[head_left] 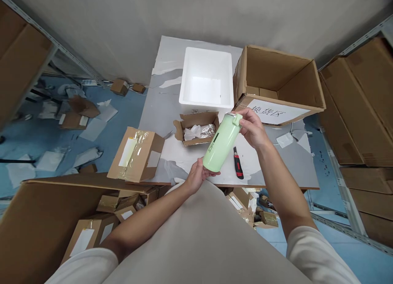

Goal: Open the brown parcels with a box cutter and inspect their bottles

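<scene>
Green bottle, its dark lettering unclear, is held in both hands.

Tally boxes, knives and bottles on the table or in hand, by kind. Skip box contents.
Cardboard boxes: 3 (large open one, small open one, taped one)
White foam box: 1
Knife: 1
Green bottle: 1
Total: 6

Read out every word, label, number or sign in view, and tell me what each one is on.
"换…区": handwritten on the paper sign on the large box; middle character unclear.
Green bottle: dark lettering, too small to read surely.
White box: marks partly hidden, unreadable.
Taped carton: label too small to read.
</scene>
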Demonstrator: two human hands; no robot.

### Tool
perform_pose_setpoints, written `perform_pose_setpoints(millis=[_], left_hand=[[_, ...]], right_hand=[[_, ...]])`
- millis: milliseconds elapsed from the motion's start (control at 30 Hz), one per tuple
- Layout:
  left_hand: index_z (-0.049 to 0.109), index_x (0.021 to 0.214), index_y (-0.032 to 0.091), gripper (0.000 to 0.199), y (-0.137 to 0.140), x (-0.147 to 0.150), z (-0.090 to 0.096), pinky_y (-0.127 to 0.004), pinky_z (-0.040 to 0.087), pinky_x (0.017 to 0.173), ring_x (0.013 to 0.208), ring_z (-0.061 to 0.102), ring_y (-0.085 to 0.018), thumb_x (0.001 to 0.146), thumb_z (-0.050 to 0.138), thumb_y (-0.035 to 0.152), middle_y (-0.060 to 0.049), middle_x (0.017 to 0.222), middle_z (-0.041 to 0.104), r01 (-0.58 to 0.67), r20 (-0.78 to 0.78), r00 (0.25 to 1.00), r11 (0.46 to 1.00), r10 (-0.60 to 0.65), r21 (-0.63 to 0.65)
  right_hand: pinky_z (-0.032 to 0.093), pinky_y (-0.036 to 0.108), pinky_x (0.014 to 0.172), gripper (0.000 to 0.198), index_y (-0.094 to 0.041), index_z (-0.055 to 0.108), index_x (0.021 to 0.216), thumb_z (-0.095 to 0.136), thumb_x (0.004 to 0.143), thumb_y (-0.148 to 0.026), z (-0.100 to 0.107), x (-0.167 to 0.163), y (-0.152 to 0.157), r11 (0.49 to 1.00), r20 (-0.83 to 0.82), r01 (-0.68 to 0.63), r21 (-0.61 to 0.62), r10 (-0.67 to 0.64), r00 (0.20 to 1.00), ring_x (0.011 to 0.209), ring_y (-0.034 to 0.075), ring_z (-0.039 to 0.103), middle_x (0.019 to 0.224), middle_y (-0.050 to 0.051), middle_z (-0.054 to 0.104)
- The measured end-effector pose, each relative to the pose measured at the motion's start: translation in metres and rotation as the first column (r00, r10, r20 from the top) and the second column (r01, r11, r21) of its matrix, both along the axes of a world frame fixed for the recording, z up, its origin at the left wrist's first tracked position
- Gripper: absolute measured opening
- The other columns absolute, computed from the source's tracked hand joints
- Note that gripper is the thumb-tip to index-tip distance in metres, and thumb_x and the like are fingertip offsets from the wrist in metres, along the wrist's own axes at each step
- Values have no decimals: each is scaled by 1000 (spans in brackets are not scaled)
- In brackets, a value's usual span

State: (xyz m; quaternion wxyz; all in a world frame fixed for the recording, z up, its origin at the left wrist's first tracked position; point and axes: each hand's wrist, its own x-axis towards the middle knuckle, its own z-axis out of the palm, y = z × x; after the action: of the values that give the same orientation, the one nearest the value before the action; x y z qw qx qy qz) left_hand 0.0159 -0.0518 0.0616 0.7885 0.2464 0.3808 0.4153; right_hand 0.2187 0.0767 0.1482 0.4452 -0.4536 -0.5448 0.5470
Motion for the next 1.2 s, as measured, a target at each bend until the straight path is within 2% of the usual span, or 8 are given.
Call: perform_pose_setpoints(millis=[267, 533, 667, 733, 800, 933, 1067, 1200], left_hand=[[60, 115, 14, 83, 1, -3, -4, -44, 50, 84, 85, 70, -29, 74, 37, 83, -17, 97, 72, 78, 21, 997, 997, -78, 1], [48, 131, 17, 78, 0, -3, -9, -40, 51, 81, 89, 69, -26, 79, 43, 76, -15, 106, 68, 116, -39, 993, 991, -114, 67], [40, 139, 15, 88, 13, -19, -10, -39, 50, 78, 88, 68, -26, 78, 40, 78, -16, 107, 66, 149, -189, 976, 960, -105, 237], [39, 141, 15, 86, 24, -34, -12, -40, 49, 82, 97, 64, -27, 78, 45, 75, -17, 113, 64, 165, -351, 936, 909, -22, 383], [42, 140, 19, 82, 35, -47, -16, -42, 46, 91, 109, 59, -29, 76, 60, 66, -15, 120, 62, 244, -543, 836, 833, 79, 497], [48, 135, 22, 75, 45, -51, -30, -45, 39, 102, 121, 50, -30, 69, 74, 47, -13, 131, 55, 479, -754, 648, 710, 111, 516], [42, 139, 19, 65, 45, -29, -45, -39, 48, 86, 98, 61, -24, 77, 61, 29, -13, 123, 57, 490, -802, 593, 757, 73, 431], [60, 114, 15, 37, 42, -19, -51, -30, 46, 72, 71, 56, -17, 79, 49, 18, -7, 89, 63, 480, -831, 550, 784, 81, 394]], right_hand=[[44, 28, 62, 25, -29, 56, 105, 54, 80, -32, 3, 0, 3, 999, 277, 21, 40, -31, 960, 76, 15, 53, 104, 0, 59], [44, 29, 63, 23, -26, 58, 100, 52, 78, -25, 10, -1, 0, 999, 281, -35, -9, 36, 959, 76, 16, 54, 99, 0, 61], [46, 32, 65, 27, -27, 56, 98, 55, 71, -22, 18, 9, -4, 997, 266, -42, 65, 24, 964, 83, 19, 57, 101, 1, 62], [48, 35, 69, 30, -28, 55, 99, 56, 70, -24, 21, 21, -9, 984, 260, 29, 176, -75, 963, 92, 23, 58, 105, 3, 62], [49, 39, 74, 32, -29, 54, 101, 57, 70, -26, 20, 34, -18, 950, 257, 129, 283, -205, 945, 99, 25, 58, 107, 4, 63], [48, 43, 84, 33, -26, 53, 101, 59, 68, -25, 2, 47, -49, 910, 296, 212, 357, -325, 898, 103, 26, 59, 108, 6, 63], [51, 37, 76, 36, -25, 53, 104, 59, 68, -22, -27, 34, -87, 927, 390, 222, 303, -333, 858, 96, 22, 59, 112, 7, 61], [49, 31, 56, 38, -25, 54, 107, 58, 69, -20, -40, 8, -112, 934, 524, 208, 291, -338, 782, 80, 19, 57, 119, 9, 56]])
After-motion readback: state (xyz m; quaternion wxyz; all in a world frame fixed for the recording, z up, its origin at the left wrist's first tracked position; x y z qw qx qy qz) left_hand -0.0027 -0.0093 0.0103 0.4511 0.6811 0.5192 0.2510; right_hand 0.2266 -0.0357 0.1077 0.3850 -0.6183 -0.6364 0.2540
